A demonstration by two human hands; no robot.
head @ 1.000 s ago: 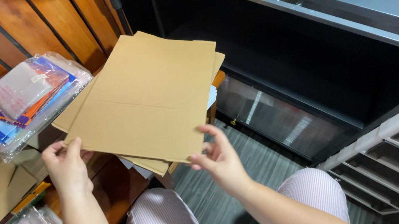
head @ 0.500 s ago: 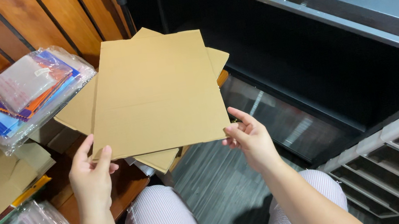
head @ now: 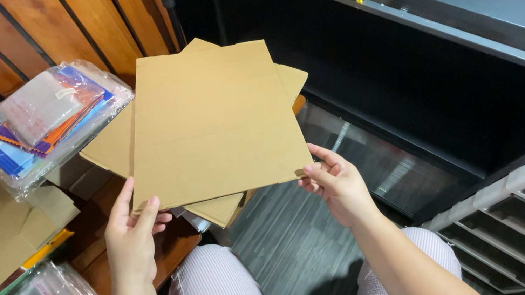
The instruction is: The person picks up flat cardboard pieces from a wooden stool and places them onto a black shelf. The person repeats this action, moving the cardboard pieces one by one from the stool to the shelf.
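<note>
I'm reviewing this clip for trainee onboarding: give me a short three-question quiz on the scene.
1. True or false: both hands grip the flat cardboard sheet.
2. What lies on the wooden bench left of the sheet? A) a plastic-wrapped packet of coloured items B) a mug C) a hammer
3. Which edge of the sheet do the hands hold?

Key: 1 true: left hand, right hand. 2 A: packet. 3 The bottom edge, at its corners.
</note>
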